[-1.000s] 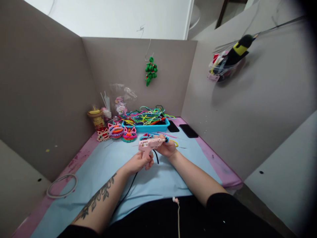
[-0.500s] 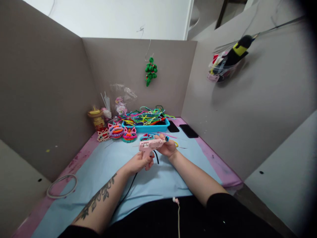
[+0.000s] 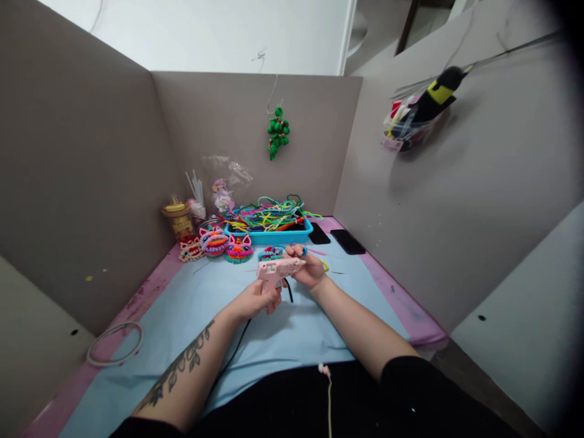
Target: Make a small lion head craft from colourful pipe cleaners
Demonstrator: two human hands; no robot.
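My left hand [image 3: 262, 296] is closed around the handle of a pink glue gun [image 3: 272, 270], its nozzle pointing right. A black cord trails from the gun toward me. My right hand [image 3: 309, 267] is closed just beyond the nozzle, pinching a small blue piece [image 3: 304, 250], perhaps pipe cleaner, too small to make out fully. Behind the gun lies a teal and red fuzzy craft piece [image 3: 270, 252], partly hidden. A yellow curved piece [image 3: 325, 266] shows beside my right hand.
A blue tray [image 3: 269, 237] of colourful pipe cleaners stands at the back. Left of it sit several fuzzy animal heads [image 3: 238, 248] and a brown-lidded cup [image 3: 177, 219]. Two dark phones [image 3: 347, 241] lie right. A wire ring [image 3: 114, 344] lies front left. Grey panels enclose three sides.
The blue piece in my right hand has turned and shifted slightly up and left, so less of it shows. The glue gun has barely moved.
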